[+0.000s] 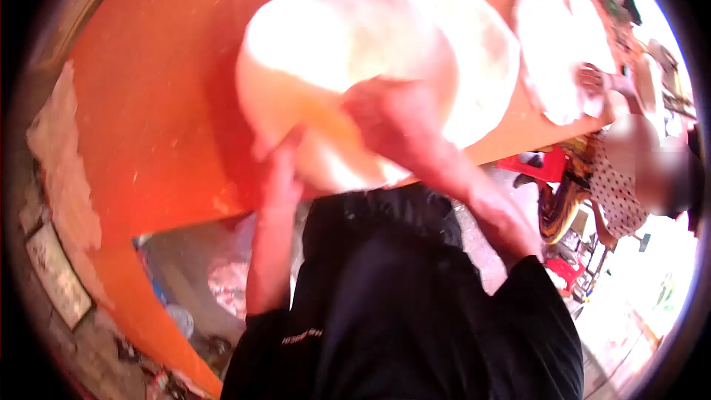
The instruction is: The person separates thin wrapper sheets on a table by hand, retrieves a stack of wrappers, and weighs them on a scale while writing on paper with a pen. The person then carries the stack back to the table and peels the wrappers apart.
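The work surface (163, 89) is a flat orange tabletop, scuffed and marked with pale specks. A ragged, pale strip (63, 155) runs along its left side. To the right, a person in a dotted top (615, 192) is beside the table, with one hand (592, 80) at a second white mass (555, 52). A red stool (544, 165) is below the table edge; the area beyond is cluttered and brightly lit.

The large white mass (348, 30) lies on the tabletop at the near edge, in front of the wearer's black clothing (415, 304). It is bulky and rounded, with overlapping lobes and an orange-tinted shaded area; glare washes out detail, so its material is possibly soft.

The left hand (285, 152) is at its lower left edge; the right hand (378, 107) is over its near face. Blur prevents telling whether either hand's fingers are apart or clamped.
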The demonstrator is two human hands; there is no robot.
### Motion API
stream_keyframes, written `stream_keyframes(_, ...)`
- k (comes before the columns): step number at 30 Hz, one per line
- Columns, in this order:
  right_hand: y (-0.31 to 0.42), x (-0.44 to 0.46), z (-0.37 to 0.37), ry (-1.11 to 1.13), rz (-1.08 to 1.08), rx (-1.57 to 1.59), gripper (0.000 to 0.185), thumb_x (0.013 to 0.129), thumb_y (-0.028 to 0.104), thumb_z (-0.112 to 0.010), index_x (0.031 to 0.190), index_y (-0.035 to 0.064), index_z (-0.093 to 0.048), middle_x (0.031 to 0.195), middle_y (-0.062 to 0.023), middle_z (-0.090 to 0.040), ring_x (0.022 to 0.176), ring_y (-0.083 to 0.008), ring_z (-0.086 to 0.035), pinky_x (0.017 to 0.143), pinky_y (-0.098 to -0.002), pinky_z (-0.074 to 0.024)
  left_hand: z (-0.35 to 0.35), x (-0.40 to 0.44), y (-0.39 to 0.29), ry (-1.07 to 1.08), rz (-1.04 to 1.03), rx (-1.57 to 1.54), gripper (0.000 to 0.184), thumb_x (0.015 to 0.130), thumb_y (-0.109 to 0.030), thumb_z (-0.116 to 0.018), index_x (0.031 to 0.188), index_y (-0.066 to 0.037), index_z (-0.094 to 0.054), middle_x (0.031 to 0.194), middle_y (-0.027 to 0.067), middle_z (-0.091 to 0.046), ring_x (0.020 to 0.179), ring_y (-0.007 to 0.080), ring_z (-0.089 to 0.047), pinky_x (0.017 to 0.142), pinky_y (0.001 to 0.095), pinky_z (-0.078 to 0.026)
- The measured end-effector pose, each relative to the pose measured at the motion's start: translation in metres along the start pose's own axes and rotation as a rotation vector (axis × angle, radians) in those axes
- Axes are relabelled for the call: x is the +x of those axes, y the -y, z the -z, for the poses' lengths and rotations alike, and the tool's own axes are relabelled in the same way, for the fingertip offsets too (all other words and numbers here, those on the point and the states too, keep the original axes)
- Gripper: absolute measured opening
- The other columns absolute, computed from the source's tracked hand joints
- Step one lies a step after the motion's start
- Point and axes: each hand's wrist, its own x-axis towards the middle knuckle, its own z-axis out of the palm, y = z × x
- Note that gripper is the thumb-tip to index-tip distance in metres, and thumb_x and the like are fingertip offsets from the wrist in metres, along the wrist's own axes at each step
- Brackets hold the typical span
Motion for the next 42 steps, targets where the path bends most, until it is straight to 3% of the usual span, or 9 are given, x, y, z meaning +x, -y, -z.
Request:
stream_keyframes(1,-0.002,0.004,0.006,0.24,0.015,-0.146,0.012,0.07,0.006,-0.064,0.082,0.0063,-0.067,0.075,-0.0126,-0.065,0.067,-0.0302,-0.062,0.062,-0.0349,-0.0496,0.008,0.001,0.003,-0.005,0.029,-0.016,0.053,0.078,-0.009,-0.068,0.126,-0.001,-0.047,0.119,0.0093,-0.056,0.108,0.024,-0.053,0.096,0.0368,-0.042)
stream_keyframes(4,-0.035,0.021,0.035,-0.172,0.04,-0.068,0.011,0.066,0.015,-0.061,0.056,0.0104,-0.058,0.054,-0.0162,-0.054,0.052,-0.0321,-0.055,0.052,-0.0398,-0.0444,0.035,0.011,0.013,-0.144,0.089,0.031,0.053,0.078,-0.006,-0.065,0.127,-0.001,-0.046,0.121,0.0105,-0.056,0.11,0.0259,-0.055,0.095,0.0387,-0.045)
stream_keyframes(8,-0.141,0.071,0.164,-0.074,-0.325,0.036,0.014,0.078,0.015,-0.068,0.088,0.0043,-0.068,0.069,-0.0018,-0.064,0.063,-0.0076,-0.058,0.056,-0.027,-0.0494,0.077,0.023,0.034,-0.15,0.127,-0.057,0.051,0.082,-0.006,-0.059,0.13,0.0,-0.043,0.127,0.0125,-0.052,0.116,0.027,-0.051,0.099,0.0394,-0.041)
stream_keyframes(11,-0.286,0.106,0.284,-0.164,0.094,0.037,0.007,0.077,0.001,-0.058,0.071,0.0023,-0.061,0.065,-0.0059,-0.059,0.058,-0.0177,-0.055,0.054,-0.0335,-0.0458,0.079,0.027,0.042,-0.15,0.154,-0.136,0.05,0.085,-0.009,-0.056,0.131,0.001,-0.041,0.13,0.0129,-0.05,0.12,0.0274,-0.047,0.103,0.0406,-0.037)
stream_keyframes(15,-0.235,0.13,0.385,-0.533,0.339,-1.382,0.009,0.074,0.001,-0.054,0.066,0.0039,-0.059,0.059,-0.01,-0.055,0.053,-0.0271,-0.056,0.05,-0.04,-0.0428,0.083,0.025,0.038,-0.16,0.228,-0.152,0.048,0.089,-0.016,-0.052,0.133,0.0,-0.04,0.132,0.0124,-0.048,0.122,0.0277,-0.045,0.104,0.0417,-0.034)
stream_keyframes(17,-0.215,0.132,0.384,-0.516,0.024,-1.372,0.008,0.07,0.002,-0.052,0.067,0.0041,-0.06,0.065,-0.0144,-0.057,0.058,-0.0312,-0.057,0.052,-0.0409,-0.043,0.082,0.021,0.036,-0.144,0.206,-0.131,0.048,0.091,-0.02,-0.049,0.134,0.0,-0.039,0.133,0.0121,-0.047,0.122,0.0273,-0.045,0.103,0.0416,-0.035)
stream_keyframes(23,-0.314,0.11,0.225,-0.156,0.057,-1.073,0.016,0.076,0.009,-0.062,0.091,0.0094,-0.067,0.072,-0.0055,-0.062,0.07,-0.0214,-0.061,0.066,-0.0352,-0.0492,0.059,0.0,0.013,0.159,0.085,-0.33,0.058,0.092,-0.036,-0.049,0.137,-0.001,-0.035,0.138,0.0116,-0.043,0.124,0.0293,-0.043,0.105,0.0429,-0.032)
stream_keyframes(28,-0.07,0.048,0.077,0.3,-0.01,0.248,0.061,0.071,0.046,-0.072,0.112,0.0017,-0.059,0.092,-0.0182,-0.065,0.086,-0.0291,-0.062,0.079,-0.035,-0.0493,0.014,0.006,0.019,0.057,0.005,0.023,0.06,0.091,-0.032,-0.054,0.14,-0.007,-0.032,0.141,0.0083,-0.037,0.128,0.0253,-0.035,0.106,0.0405,-0.029)
stream_keyframes(42,-0.019,0.013,0.026,0.278,-0.253,0.699,0.025,0.071,0.009,-0.067,0.094,-0.0012,-0.066,0.073,-0.0122,-0.066,0.061,-0.018,-0.062,0.058,-0.031,-0.0494,-0.014,-0.01,-0.007,-0.062,-0.059,-0.018,0.061,0.085,-0.022,-0.062,0.137,-0.004,-0.034,0.133,0.0075,-0.044,0.121,0.0221,-0.042,0.103,0.0363,-0.033)
